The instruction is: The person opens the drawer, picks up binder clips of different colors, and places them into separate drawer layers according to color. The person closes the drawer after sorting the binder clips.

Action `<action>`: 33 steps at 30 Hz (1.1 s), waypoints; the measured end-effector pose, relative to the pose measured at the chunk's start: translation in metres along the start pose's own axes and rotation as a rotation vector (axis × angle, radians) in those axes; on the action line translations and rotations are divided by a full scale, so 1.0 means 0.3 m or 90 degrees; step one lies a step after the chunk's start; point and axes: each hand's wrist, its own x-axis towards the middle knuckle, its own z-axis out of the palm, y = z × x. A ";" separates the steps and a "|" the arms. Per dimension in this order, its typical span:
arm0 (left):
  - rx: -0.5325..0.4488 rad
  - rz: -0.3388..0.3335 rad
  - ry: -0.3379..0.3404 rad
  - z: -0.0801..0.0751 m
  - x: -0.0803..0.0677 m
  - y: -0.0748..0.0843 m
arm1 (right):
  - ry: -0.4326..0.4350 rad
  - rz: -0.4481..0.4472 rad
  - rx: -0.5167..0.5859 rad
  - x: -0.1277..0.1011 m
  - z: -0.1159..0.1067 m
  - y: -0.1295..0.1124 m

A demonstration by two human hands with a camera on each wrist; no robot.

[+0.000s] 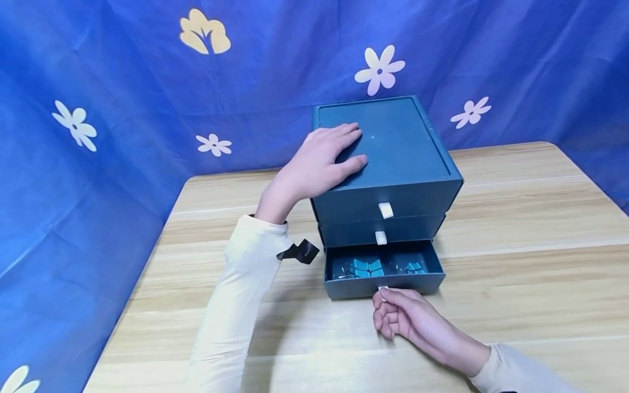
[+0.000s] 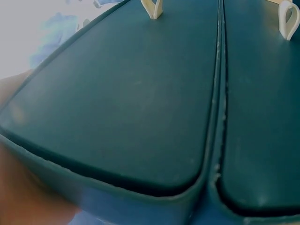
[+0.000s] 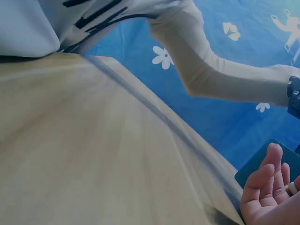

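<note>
A dark teal three-drawer organizer (image 1: 393,147) stands on the table. My left hand (image 1: 321,158) rests on its top near the left edge, fingers fairly straight and thumb spread. The bottom drawer (image 1: 344,290) is pulled partway out, and inside lie turquoise binder clips (image 1: 367,268) with wire handles. With thumb and index finger, my right hand (image 1: 415,325) pinches the white pull tab (image 1: 383,288) at that drawer's front, mostly hidden behind the fingers. The upper two drawers are closed, each with its own white tab (image 1: 385,210). The left wrist view shows a drawer front (image 2: 126,93) up close.
The light wood table (image 1: 521,262) extends on both sides of the organizer. Close behind it hangs a blue curtain (image 1: 275,71) with printed flowers. A black strap piece (image 1: 307,251) sticks out from my left sleeve beside the organizer.
</note>
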 end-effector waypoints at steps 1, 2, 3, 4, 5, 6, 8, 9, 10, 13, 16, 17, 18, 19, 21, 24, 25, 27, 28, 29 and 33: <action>0.001 0.002 0.001 0.000 0.001 -0.001 | 0.003 0.004 0.001 0.008 -0.001 -0.006; 0.002 0.003 0.002 -0.001 0.001 -0.002 | 0.005 0.010 0.002 0.017 -0.001 -0.013; 0.003 0.003 0.002 -0.001 0.002 -0.005 | 0.004 0.012 0.003 0.025 -0.002 -0.019; 0.003 0.003 0.003 -0.001 0.002 -0.007 | 0.004 0.016 0.003 0.033 -0.003 -0.025; 0.003 0.004 0.002 -0.001 0.001 -0.009 | 0.003 0.019 0.003 0.041 -0.005 -0.030; 0.002 0.005 0.002 -0.001 0.001 -0.011 | 0.001 0.022 0.004 0.047 -0.009 -0.035; 0.000 0.006 0.002 0.001 0.000 -0.011 | 0.000 0.022 0.001 0.059 -0.018 -0.041; 0.000 0.007 0.002 0.001 0.000 -0.010 | 0.002 0.020 -0.001 0.064 -0.023 -0.044; -0.001 0.007 0.004 0.000 -0.001 -0.008 | 0.004 0.018 0.000 0.069 -0.028 -0.048; 0.000 0.005 0.011 -0.002 -0.001 -0.003 | 0.001 0.009 0.014 0.089 -0.043 -0.058; 0.002 0.001 0.012 -0.004 0.000 0.000 | -0.001 -0.003 0.025 0.110 -0.057 -0.066; 0.003 0.000 0.012 -0.005 0.001 0.001 | 0.001 -0.008 0.024 0.117 -0.061 -0.068; 0.003 0.000 0.013 -0.004 0.002 0.002 | 0.005 -0.013 0.020 0.122 -0.065 -0.070; 0.003 0.001 0.013 -0.004 0.003 0.003 | 0.010 -0.016 0.016 0.128 -0.069 -0.072; 0.003 0.001 0.015 -0.001 0.006 0.004 | 0.019 -0.021 0.007 0.137 -0.077 -0.074; 0.006 -0.002 0.014 0.003 0.007 0.006 | 0.025 -0.023 -0.003 0.146 -0.087 -0.074; 0.006 -0.002 0.013 0.004 0.007 0.007 | 0.025 -0.024 -0.005 0.149 -0.091 -0.073; 0.006 -0.002 0.011 0.008 0.006 0.008 | 0.027 -0.026 -0.006 0.154 -0.096 -0.071; 0.005 -0.002 0.011 0.009 0.006 0.008 | 0.028 -0.026 -0.006 0.156 -0.099 -0.069; 0.005 -0.003 0.012 0.011 0.005 0.008 | 0.028 -0.028 -0.007 0.158 -0.100 -0.068; 0.007 -0.011 0.018 0.018 0.001 0.007 | 0.029 -0.031 -0.006 0.162 -0.104 -0.058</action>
